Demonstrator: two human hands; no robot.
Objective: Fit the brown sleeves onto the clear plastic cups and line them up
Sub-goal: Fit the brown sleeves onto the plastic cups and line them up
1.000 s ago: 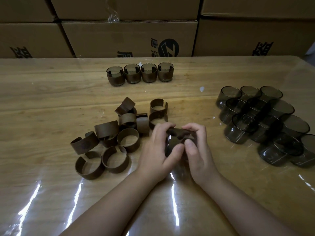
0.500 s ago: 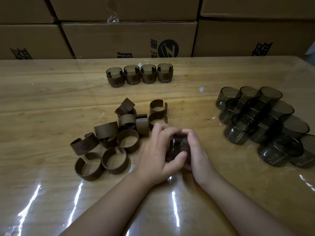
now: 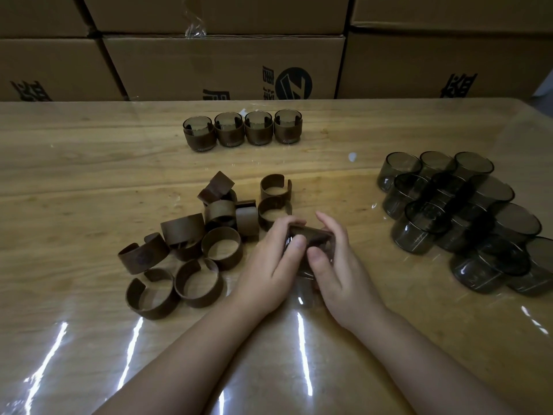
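The left hand [image 3: 270, 262] and right hand [image 3: 338, 265] are gripping one cup [image 3: 302, 266] with a brown sleeve [image 3: 311, 235] between them at the table's [image 3: 89, 181] near centre. Loose sleeves [image 3: 191, 244] are lying left, bare cups [image 3: 466, 217] right, and four sleeved cups [image 3: 242, 130] are standing in a far row.

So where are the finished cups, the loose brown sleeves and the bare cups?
finished cups [image 3: 229, 136]: head view, second cup's sleeve.
loose brown sleeves [image 3: 221, 248]: head view, a ring's front wall.
bare cups [image 3: 419, 235]: head view, a front cup's wall.
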